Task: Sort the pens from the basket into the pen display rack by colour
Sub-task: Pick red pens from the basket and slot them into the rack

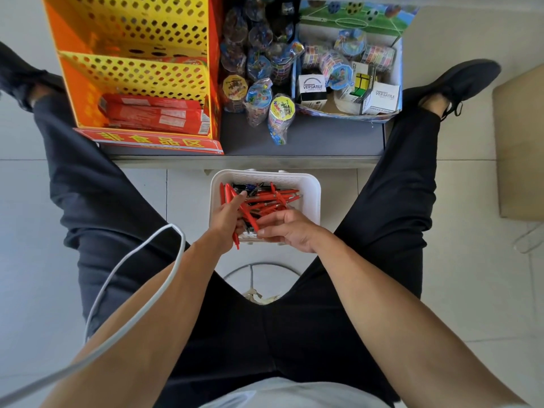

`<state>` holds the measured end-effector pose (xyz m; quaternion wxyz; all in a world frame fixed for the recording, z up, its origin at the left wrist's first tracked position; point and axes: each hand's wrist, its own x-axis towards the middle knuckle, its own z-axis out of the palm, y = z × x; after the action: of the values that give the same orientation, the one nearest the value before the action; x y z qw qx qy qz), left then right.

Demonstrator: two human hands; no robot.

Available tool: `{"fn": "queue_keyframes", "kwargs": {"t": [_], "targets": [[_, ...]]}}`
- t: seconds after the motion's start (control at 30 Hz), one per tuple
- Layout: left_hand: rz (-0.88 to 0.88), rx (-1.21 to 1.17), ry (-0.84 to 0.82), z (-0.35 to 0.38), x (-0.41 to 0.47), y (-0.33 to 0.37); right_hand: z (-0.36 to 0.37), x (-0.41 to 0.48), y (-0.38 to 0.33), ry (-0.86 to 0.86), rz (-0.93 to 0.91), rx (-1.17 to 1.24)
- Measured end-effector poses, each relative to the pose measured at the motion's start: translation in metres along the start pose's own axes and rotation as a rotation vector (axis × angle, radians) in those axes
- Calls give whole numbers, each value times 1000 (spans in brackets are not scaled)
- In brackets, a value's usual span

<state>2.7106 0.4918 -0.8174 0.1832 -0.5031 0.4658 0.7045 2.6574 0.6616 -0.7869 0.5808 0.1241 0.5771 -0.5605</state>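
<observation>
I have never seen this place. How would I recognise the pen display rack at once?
Find the grey shelf beyond the white basket on the floor. At its left end stands the pen display rack, orange with yellow stepped panels. Unlike the wrapped toys beside it, its panels are full of holes and it carries a red sign with yellow characters.

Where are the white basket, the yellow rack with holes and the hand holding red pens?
white basket [309,201]: head view, on its right wall
yellow rack [138,75]: head view, on its lower holed panel
left hand [226,216]: head view, on its back, gripping red pens [229,193]
</observation>
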Motion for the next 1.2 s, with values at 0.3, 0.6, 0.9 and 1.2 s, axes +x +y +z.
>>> {"fn": "queue_keyframes", "kwargs": {"t": [0.3, 0.6, 0.9, 1.2], "targets": [[-34, -130, 21, -2, 2, 1, -6, 26, 13, 391, 7, -473], [-99, -46, 64, -20, 9, 2, 2, 55, 18, 300, 137, -833], [-136, -52, 49, -19, 11, 2, 10, 56, 11, 189, 264, -942], [-132, -42, 47, -17, 4, 2, 9, 51, 17, 249, 194, -848]]}}
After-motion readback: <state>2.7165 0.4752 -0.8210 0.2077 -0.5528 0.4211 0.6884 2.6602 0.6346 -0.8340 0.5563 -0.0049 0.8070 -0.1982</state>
